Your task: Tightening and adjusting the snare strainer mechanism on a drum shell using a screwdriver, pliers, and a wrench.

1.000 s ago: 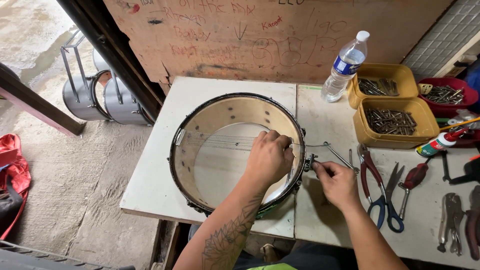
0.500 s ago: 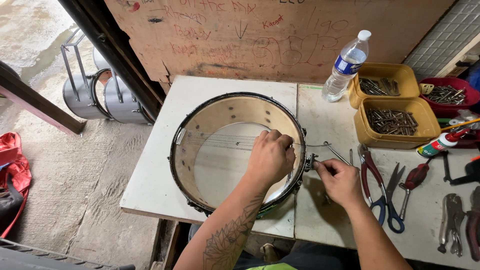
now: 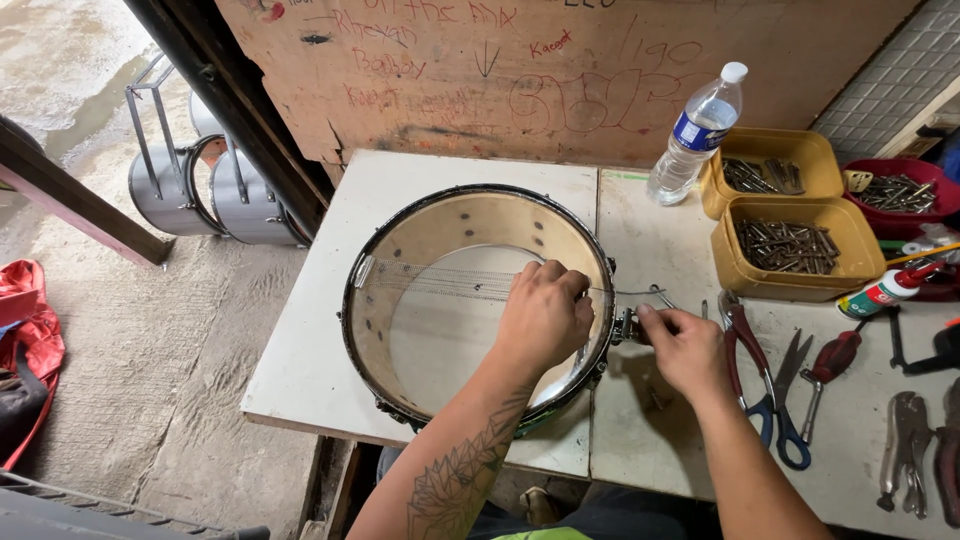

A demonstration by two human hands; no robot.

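A round snare drum shell (image 3: 420, 230) with a light wooden inside lies flat on a white table (image 3: 330, 300). A strip of snare wires (image 3: 440, 280) runs across its opening. My left hand (image 3: 545, 315) reaches inside the shell at its right wall, fingers curled against the wall. My right hand (image 3: 682, 345) is outside the same wall, pinching a small metal fitting (image 3: 625, 325) on the rim. What the left fingers hold is hidden.
A water bottle (image 3: 695, 130) stands behind the drum. Two yellow tubs (image 3: 790, 245) and a red tub (image 3: 900, 190) hold metal screws. Pliers, scissors (image 3: 785, 400) and a red-handled screwdriver (image 3: 830, 360) lie at right. Grey drum shells (image 3: 210, 185) and a red bag (image 3: 30, 340) are on the floor at left.
Both hands stay at the drum's right wall; only the fingers have shifted slightly on the fitting.
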